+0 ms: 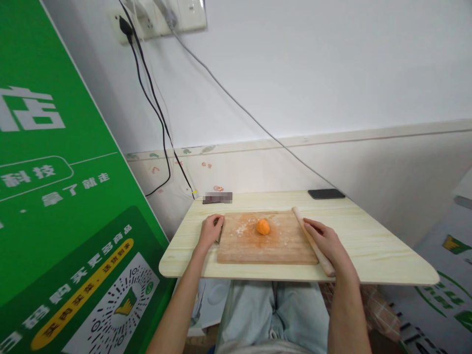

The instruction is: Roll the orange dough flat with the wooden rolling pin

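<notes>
the cutting board (265, 253) and rolling pin (316, 247) are showing matt wood; the orange ball (263, 226) is looking matt; the tabletop (372, 246) is showing smooth wood grain; the trousers (250, 309) are showing matt denim.
</notes>
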Tool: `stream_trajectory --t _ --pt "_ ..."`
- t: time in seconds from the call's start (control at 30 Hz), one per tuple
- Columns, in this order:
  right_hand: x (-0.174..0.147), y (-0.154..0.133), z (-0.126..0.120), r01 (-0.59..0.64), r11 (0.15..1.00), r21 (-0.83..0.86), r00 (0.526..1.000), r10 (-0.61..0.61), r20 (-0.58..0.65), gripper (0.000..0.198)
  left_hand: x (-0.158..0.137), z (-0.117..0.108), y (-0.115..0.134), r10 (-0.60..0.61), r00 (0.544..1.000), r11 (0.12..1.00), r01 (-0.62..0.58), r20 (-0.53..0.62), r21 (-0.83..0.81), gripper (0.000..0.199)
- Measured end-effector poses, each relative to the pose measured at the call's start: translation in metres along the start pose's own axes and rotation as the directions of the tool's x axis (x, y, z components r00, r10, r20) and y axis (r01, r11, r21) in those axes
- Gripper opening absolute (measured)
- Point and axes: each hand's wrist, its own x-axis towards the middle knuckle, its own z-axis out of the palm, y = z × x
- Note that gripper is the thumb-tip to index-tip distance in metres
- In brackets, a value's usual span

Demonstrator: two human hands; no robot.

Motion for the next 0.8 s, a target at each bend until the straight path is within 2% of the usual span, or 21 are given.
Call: stream_trajectory --t 0.1,0.2,0.43,0.63,0.8 --pt "-0.003 -0.002 0.005 -0.027 0.999 0.021 1.0 0.027 0.016 0.046 -0.003 -0.002 0.004 0.005 1.0 1.0 -0.005 -0.003 0.001 0.028" --pt "-0.011 0.0 0.011 -0.002 0.999 0.037 1.0 0.003 -0.02 0.047 -0.005 -0.005 0.007 -0.007 1.0 1.0 0.007 0.002 0.007 0.029" --pt "-0.012 0.001 0.017 -0.008 1.0 -0.007 0.975 0.006 -0.223 0.042 -0.003 -0.006 0.009 -0.04 0.999 0.999 0.041 0.01 -0.008 0.029" --pt "-0.01 -0.003 0.016 -0.031 0.998 -0.053 0.986 0.022 -0.164 0.046 -0.003 -0.006 0.008 -0.048 0.999 0.998 0.048 0.016 -0.031 0.029" --pt "-0.011 -0.004 0.016 -0.048 0.997 -0.063 0.985 0.037 -0.17 0.049 -0.002 -0.005 0.008 -0.049 0.999 0.999 0.049 0.02 -0.014 0.028"
